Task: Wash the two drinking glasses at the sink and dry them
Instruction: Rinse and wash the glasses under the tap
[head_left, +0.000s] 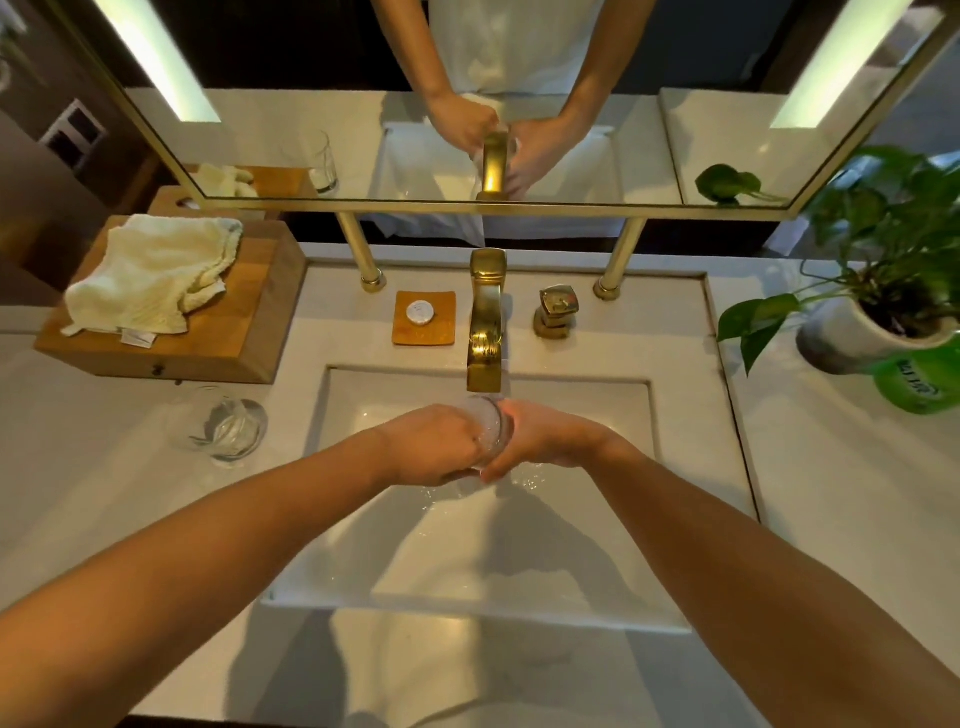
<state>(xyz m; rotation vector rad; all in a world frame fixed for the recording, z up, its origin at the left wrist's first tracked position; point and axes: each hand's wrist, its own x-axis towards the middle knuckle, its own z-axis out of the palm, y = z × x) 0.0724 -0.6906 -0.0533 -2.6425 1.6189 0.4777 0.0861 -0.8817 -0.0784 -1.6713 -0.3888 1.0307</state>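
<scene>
Fingers: your fingers (511, 462) on both hands curl round the glass (491, 428), left hand (436, 441) on its left side, right hand (540, 441) on its right.
Glass: you hold it over the sink (363, 415), just under the gold faucet (485, 338).
Second glass (231, 428): it stands on the counter, left of the basin.
Advice: turn the glass slowly under the spout and grip firmly; wet glass probably slips.
Writing: the green bottle (919, 379) at the right has a label, too blurred to read.

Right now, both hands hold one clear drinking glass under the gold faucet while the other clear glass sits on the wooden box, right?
No: the head view shows the other clear glass on the white counter, in front of the wooden box. Rest holds.
</scene>
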